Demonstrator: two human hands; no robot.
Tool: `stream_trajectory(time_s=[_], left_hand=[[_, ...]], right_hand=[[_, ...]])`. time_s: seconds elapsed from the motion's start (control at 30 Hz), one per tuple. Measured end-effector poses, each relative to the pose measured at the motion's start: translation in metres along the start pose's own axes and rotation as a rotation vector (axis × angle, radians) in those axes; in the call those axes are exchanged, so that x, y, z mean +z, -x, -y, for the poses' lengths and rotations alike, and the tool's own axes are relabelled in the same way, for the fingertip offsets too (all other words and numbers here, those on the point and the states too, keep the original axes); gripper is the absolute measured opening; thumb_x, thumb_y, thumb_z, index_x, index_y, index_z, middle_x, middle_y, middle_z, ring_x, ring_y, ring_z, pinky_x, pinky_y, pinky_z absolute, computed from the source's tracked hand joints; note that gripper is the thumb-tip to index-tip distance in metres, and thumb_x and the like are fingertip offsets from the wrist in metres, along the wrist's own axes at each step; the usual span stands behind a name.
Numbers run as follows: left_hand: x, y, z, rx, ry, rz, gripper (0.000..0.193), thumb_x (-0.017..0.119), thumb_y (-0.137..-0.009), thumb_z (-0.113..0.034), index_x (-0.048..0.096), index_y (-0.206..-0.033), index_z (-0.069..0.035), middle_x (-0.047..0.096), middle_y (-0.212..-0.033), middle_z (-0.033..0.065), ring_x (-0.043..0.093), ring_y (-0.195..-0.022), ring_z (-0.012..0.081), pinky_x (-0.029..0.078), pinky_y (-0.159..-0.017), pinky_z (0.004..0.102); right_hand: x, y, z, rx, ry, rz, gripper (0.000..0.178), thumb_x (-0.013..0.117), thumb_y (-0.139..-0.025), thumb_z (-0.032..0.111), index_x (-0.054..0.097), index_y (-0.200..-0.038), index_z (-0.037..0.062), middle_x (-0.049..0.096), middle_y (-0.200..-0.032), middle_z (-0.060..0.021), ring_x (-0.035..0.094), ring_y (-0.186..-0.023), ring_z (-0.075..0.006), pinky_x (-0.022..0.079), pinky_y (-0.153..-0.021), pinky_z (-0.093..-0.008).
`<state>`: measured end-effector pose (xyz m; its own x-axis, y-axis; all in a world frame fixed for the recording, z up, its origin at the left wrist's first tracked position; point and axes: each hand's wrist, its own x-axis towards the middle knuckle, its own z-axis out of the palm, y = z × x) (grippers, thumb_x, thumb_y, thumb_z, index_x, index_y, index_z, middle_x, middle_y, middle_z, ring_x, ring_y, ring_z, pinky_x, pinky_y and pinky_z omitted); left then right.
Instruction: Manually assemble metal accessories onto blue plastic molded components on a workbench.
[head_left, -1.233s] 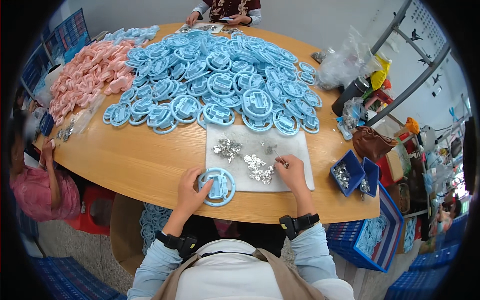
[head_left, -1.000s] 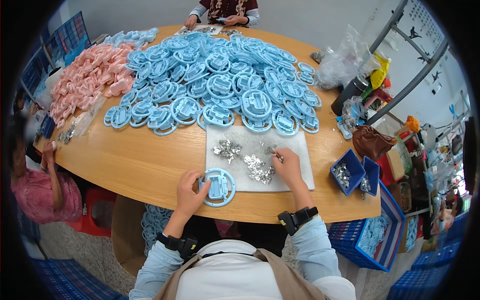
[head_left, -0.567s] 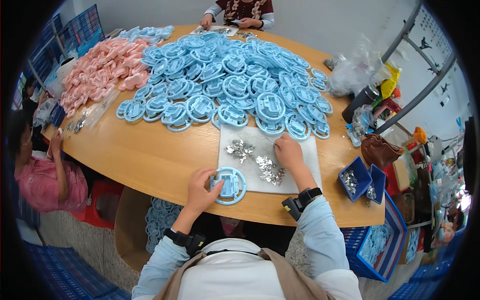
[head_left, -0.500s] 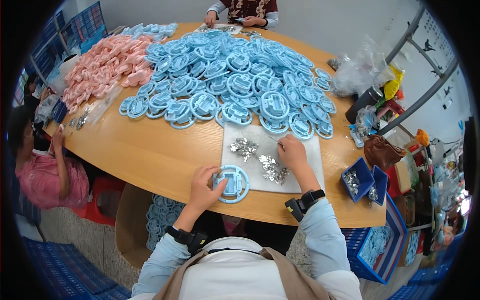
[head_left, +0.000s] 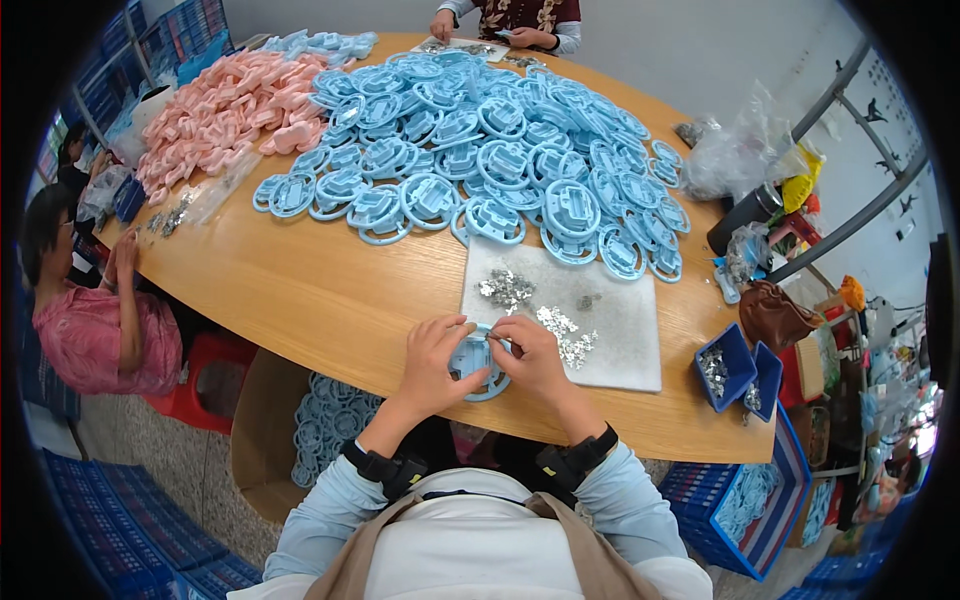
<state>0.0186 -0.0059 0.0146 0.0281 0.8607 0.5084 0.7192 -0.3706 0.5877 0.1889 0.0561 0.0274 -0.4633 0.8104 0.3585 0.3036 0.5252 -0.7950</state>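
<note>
A round light-blue plastic part (head_left: pixel 472 358) with a ring-shaped rim lies at the table's near edge, partly covered by my fingers. My left hand (head_left: pixel 432 362) is closed on its left side, thumb across the lower part and fingertips at the top. Over its upper right, my right hand (head_left: pixel 532 355) is closed in a pinch; what sits between those fingertips is too small to make out. Just beyond, a white mat (head_left: pixel 630 330) carries a heap of small silvery metal pieces (head_left: pixel 507 289) and a second, shinier heap (head_left: pixel 568 338).
A large pile of blue parts (head_left: pixel 480 150) covers the far table, with pink parts (head_left: pixel 230 115) to its left. Two blue bins (head_left: pixel 728 366) of metal pieces stand at right. One co-worker (head_left: pixel 105 330) sits at left, another (head_left: pixel 520 25) across. A cardboard box (head_left: pixel 255 430) holds more parts below.
My right hand has moved left and nearer, from the metal pieces on the mat to the blue part. My left hand still holds that part, its fingers now further over the top.
</note>
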Motion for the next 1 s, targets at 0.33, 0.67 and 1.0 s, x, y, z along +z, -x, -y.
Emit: stream_trajectory(time_s=[0.33, 0.67, 1.0], left_hand=[[-0.002, 0.007, 0.009, -0.014, -0.021, 0.106, 0.071, 0.082, -0.055, -0.039, 0.057, -0.112, -0.004, 0.051, -0.120, 0.0114, 0.047, -0.111, 0.0302, 0.033, -0.095, 0.0413], [0.001, 0.010, 0.009, -0.036, -0.029, 0.141, 0.070, 0.080, -0.058, -0.036, 0.054, -0.115, -0.008, 0.047, -0.123, 0.0130, 0.043, -0.115, 0.0306, 0.029, -0.099, 0.0437], [0.001, 0.008, 0.000, -0.088, -0.013, 0.123, 0.066, 0.079, -0.055, -0.033, 0.055, -0.110, -0.006, 0.050, -0.119, 0.0161, 0.046, -0.111, 0.0331, 0.033, -0.094, 0.0430]], right_hand=[[0.015, 0.008, -0.008, -0.331, 0.419, 0.097, 0.016, 0.065, -0.072, 0.008, 0.059, -0.087, 0.0064, 0.058, -0.096, -0.0068, 0.062, -0.065, -0.0256, 0.051, -0.054, -0.0343], [0.019, 0.010, 0.010, -0.094, 0.464, 0.108, 0.014, 0.062, -0.075, 0.008, 0.059, -0.089, 0.0053, 0.057, -0.100, -0.0105, 0.064, -0.066, -0.0273, 0.052, -0.054, -0.0368], [0.011, 0.024, 0.027, -0.112, 0.535, 0.007, 0.029, 0.067, -0.072, 0.014, 0.065, -0.101, 0.0128, 0.054, -0.116, -0.0132, 0.065, -0.072, -0.0277, 0.052, -0.056, -0.0360]])
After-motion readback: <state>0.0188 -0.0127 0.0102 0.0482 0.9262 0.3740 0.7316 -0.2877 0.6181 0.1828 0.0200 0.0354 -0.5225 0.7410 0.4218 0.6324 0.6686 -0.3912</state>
